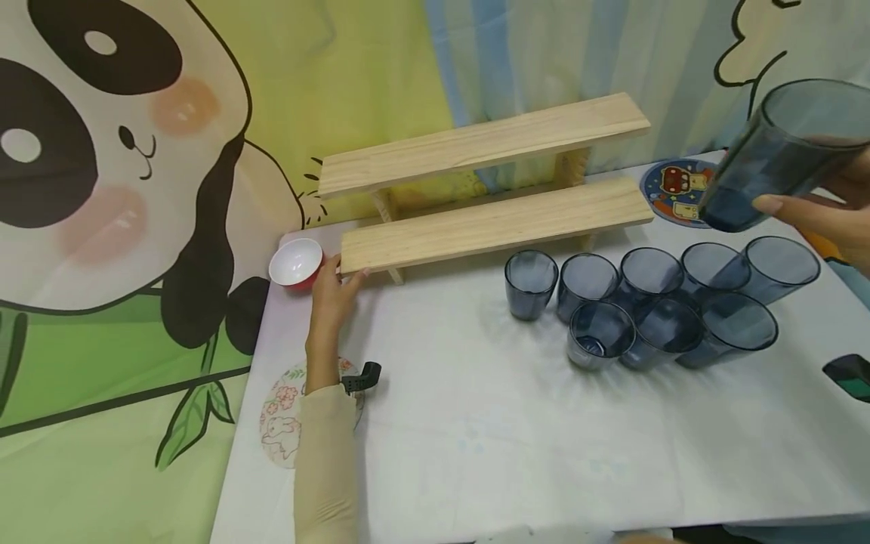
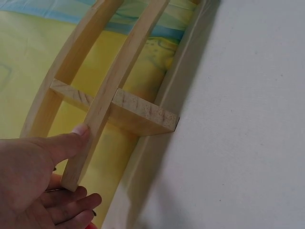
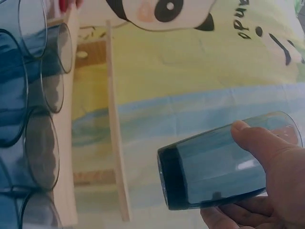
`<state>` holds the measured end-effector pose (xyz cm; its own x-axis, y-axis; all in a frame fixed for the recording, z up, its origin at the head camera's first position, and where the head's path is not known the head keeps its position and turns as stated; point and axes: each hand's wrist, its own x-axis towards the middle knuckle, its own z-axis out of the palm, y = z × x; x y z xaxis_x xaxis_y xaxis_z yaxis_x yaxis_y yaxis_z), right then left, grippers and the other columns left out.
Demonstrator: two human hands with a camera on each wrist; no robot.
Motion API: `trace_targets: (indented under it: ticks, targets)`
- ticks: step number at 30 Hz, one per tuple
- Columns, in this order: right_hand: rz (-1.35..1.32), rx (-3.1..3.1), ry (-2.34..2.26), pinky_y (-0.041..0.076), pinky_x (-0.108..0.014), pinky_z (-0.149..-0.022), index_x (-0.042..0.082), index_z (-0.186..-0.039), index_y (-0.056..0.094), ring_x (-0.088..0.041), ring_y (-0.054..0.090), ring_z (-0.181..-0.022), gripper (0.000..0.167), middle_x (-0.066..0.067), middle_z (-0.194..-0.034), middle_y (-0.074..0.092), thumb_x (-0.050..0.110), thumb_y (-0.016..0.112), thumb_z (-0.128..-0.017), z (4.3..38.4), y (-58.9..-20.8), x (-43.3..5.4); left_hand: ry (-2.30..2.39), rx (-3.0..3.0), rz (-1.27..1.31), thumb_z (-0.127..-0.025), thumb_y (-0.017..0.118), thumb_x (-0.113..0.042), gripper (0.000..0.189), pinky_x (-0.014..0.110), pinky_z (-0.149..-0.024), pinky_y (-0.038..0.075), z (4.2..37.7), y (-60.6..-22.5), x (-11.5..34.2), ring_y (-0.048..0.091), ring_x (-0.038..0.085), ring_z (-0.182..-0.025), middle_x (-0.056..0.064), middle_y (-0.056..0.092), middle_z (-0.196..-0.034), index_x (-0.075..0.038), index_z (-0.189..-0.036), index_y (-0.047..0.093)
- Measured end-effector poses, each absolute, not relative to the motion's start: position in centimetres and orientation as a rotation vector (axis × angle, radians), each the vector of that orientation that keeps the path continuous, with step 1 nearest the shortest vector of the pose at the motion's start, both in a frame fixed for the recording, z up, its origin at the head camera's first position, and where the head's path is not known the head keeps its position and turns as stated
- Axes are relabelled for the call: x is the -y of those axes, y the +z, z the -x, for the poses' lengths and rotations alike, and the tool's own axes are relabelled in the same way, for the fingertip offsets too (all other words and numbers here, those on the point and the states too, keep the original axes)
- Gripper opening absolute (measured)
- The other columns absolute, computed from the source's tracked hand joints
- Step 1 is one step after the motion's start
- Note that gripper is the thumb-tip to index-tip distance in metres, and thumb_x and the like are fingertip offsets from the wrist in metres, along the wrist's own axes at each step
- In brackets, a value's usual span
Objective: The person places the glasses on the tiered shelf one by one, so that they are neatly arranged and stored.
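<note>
A two-tier wooden shelf [image 1: 496,219] stands at the back of the table. My left hand [image 1: 330,296] grips the left end of its lower board [image 2: 97,121], thumb on the front edge and fingers around the end. Raised at the right, my right hand [image 1: 839,219] holds a blue-grey glass tumbler [image 1: 782,162] by its side. In the right wrist view this tumbler [image 3: 214,164] is tilted, its dark base toward the shelf. Several similar tumblers [image 1: 655,310] stand close together in two rows on the table, in front of the shelf's right part.
A small white bowl with a red outside [image 1: 297,262] sits left of the shelf. One round patterned mat [image 1: 279,423] lies under my left forearm, and a blue one [image 1: 669,189] lies behind the held tumbler. A dark object [image 1: 849,376] rests near the right edge. Cartoon panda curtains hang behind.
</note>
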<state>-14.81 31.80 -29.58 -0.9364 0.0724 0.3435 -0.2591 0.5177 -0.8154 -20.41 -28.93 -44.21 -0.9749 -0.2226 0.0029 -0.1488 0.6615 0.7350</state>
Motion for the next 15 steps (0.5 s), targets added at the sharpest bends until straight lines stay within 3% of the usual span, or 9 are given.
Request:
trace_targets:
  ticks: [2, 5, 8, 15]
  targets:
    - [-0.138, 2.465, 1.451, 0.036, -0.009, -0.113, 0.022, -0.152, 0.056, 0.001, 0.054, -0.135, 0.058, 0.022, -0.130, 0.061, 0.000, 0.068, -0.100, 15.6, -28.8, -30.3, -1.208, 2.771, -0.300, -0.101, 0.073, -0.037, 0.075, 0.057, -0.120, 0.039, 20.4, -44.3, 28.9, 0.047, 0.042, -0.146, 0.023, 0.046, -0.160, -0.002, -0.159, 0.040]
    - [-0.210, 2.572, 1.369, 0.026, -0.026, -0.127, 0.021, -0.153, 0.055, -0.003, 0.051, -0.141, 0.054, 0.028, -0.121, 0.060, 0.011, 0.070, -0.102, 17.1, -28.1, -28.5, -1.207, 2.760, -0.278, -0.102, 0.072, -0.037, 0.076, 0.056, -0.121, 0.039, 20.3, -44.4, 28.9, 0.047, 0.041, -0.146, 0.023, 0.046, -0.160, -0.001, -0.159, 0.039]
    - [-0.233, 2.676, 1.319, 0.021, -0.044, -0.131, 0.025, -0.151, 0.056, -0.012, 0.045, -0.150, 0.051, 0.027, -0.120, 0.059, 0.025, 0.072, -0.103, 18.7, -27.5, -26.5, -1.211, 2.752, -0.265, -0.102, 0.072, -0.037, 0.076, 0.055, -0.120, 0.039, 20.3, -44.6, 29.0, 0.047, 0.041, -0.146, 0.023, 0.046, -0.160, -0.001, -0.159, 0.039]
    - [-0.434, 2.766, 1.465, 0.037, -0.039, -0.124, 0.023, -0.144, 0.058, -0.018, 0.051, -0.147, 0.051, 0.005, -0.140, 0.063, 0.034, 0.077, -0.098, 22.6, -26.4, -21.0, -1.218, 2.735, -0.258, -0.102, 0.072, -0.035, 0.074, 0.054, -0.122, 0.038, 20.2, -44.7, 28.8, 0.046, 0.039, -0.147, 0.022, 0.046, -0.160, 0.000, -0.159, 0.039]
